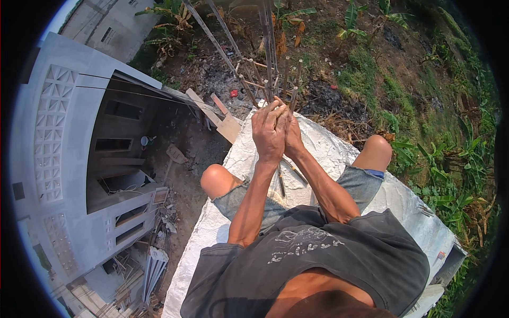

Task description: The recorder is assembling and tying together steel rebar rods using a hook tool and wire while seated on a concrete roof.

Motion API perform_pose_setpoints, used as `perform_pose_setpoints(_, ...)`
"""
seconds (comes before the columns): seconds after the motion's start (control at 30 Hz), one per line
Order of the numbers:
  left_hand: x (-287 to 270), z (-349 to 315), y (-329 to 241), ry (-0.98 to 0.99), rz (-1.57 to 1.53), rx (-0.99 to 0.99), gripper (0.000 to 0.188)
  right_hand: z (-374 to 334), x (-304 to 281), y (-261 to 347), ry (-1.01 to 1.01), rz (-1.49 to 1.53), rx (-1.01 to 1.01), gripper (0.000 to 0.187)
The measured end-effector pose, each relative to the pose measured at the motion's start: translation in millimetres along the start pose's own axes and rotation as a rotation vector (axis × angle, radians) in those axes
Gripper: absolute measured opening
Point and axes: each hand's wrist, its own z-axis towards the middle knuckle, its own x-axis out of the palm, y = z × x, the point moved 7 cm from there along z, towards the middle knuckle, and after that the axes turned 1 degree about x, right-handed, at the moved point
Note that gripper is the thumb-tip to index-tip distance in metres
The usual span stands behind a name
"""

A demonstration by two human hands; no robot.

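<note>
My left hand (pixel 269 132) and my right hand (pixel 292 137) are pressed together at the far end of a rough white concrete slab (pixel 323 140). Their fingers are bent and closed against each other, hiding whatever may be between them. Just beyond the fingertips, several steel reinforcing bars (pixel 268 40) rise upright, crossed by thin tie bars (pixel 254 83). Between my legs, below the wrists, lie two slim dark lengths like tool handles (pixel 281 183); their upper ends are hidden by my hands and forearms.
The slab drops off on both sides. Wooden boards (pixel 229 129) jut out at its left edge. Lower left stands a grey building (pixel 74 175) with open rooms and rubble (pixel 164 222). On the right, sloping ground carries grass and plants (pixel 440 169). Shorter bar ends (pixel 294 95) stick up near my hands.
</note>
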Motion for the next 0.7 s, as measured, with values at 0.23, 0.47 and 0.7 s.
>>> perform_pose_setpoints(0.23,14,-10,17,0.012,-0.285,-0.175,0.030,-1,-3,-14,-0.058,0.088,0.161,0.049)
perform_pose_setpoints(0.47,-11,4,62,-0.150,-0.557,-0.152,0.032,2,-1,1,0.075,0.257,0.326,0.045)
perform_pose_setpoints(0.7,10,27,99,0.139,-0.648,-0.342,0.042,2,5,-2,0.080,0.199,0.316,0.040)
